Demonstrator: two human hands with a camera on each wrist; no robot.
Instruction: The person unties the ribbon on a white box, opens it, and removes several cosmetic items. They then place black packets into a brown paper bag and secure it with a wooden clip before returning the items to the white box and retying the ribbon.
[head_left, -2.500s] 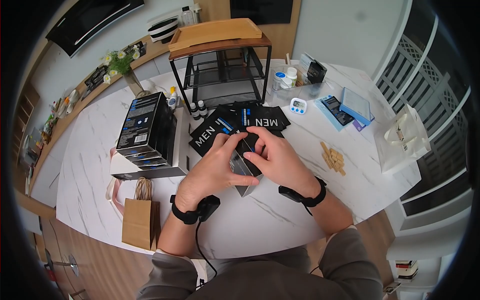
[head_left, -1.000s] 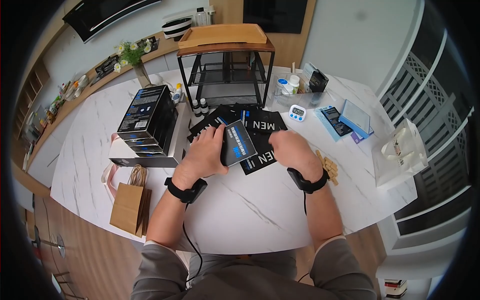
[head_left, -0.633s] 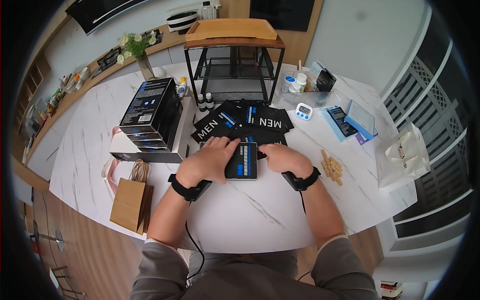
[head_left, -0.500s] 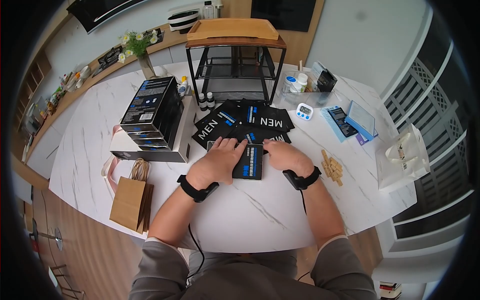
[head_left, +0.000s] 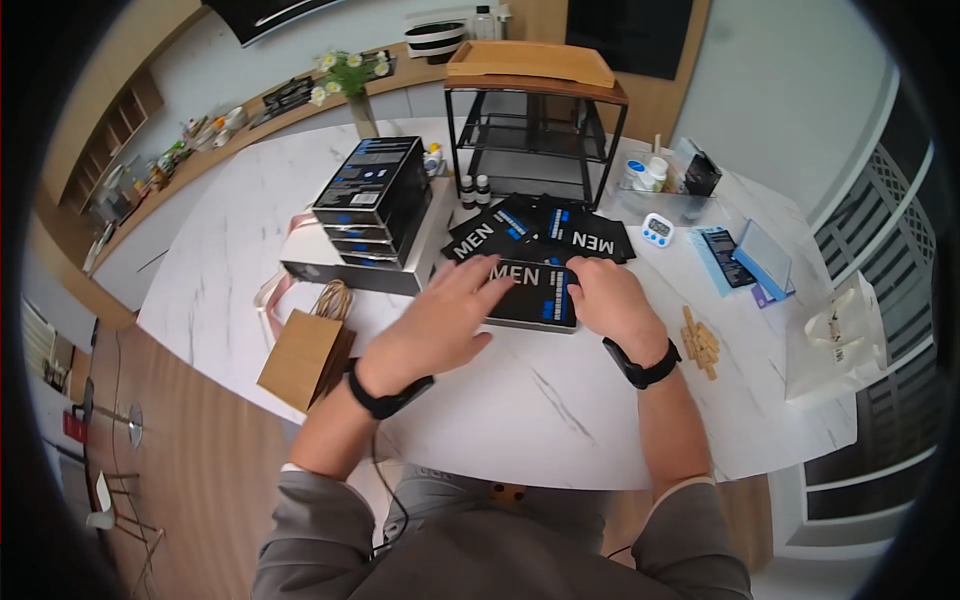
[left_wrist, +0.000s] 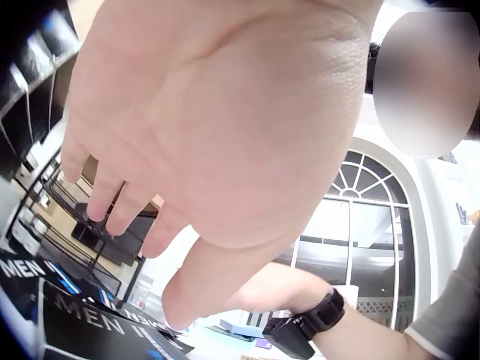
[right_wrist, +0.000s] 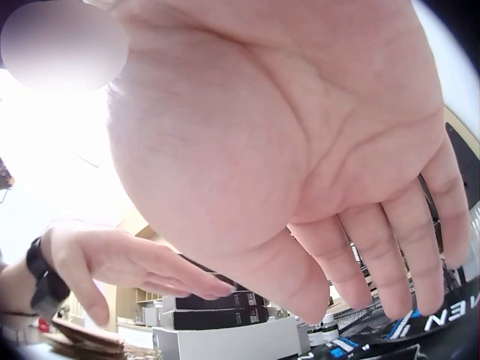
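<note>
A flat black box marked MEN (head_left: 530,302) lies near the middle of the marble table, at the front of several fanned black packets (head_left: 590,235). Over the box's left part my left hand (head_left: 435,325) is spread, fingers straight and thumb apart; whether it touches the box is unclear. My right hand (head_left: 615,300) is at the box's right edge with its fingertips by the far right corner. In the left wrist view the box (left_wrist: 90,322) lies below the left hand (left_wrist: 210,127). The right wrist view shows the right hand (right_wrist: 300,135) with extended fingers.
Stacked black boxes (head_left: 370,190) stand on a white box (head_left: 350,275) at left, near brown paper bags (head_left: 305,355). Behind is a tiered rack (head_left: 535,85). Rightward are a timer (head_left: 657,230), wooden pieces (head_left: 700,343), a blue box (head_left: 763,258) and a white bag (head_left: 838,340).
The box, earlier held up and tilted, now lies flat with a MEN face showing. My left hand has shifted off much of its top. The head view has swung left.
</note>
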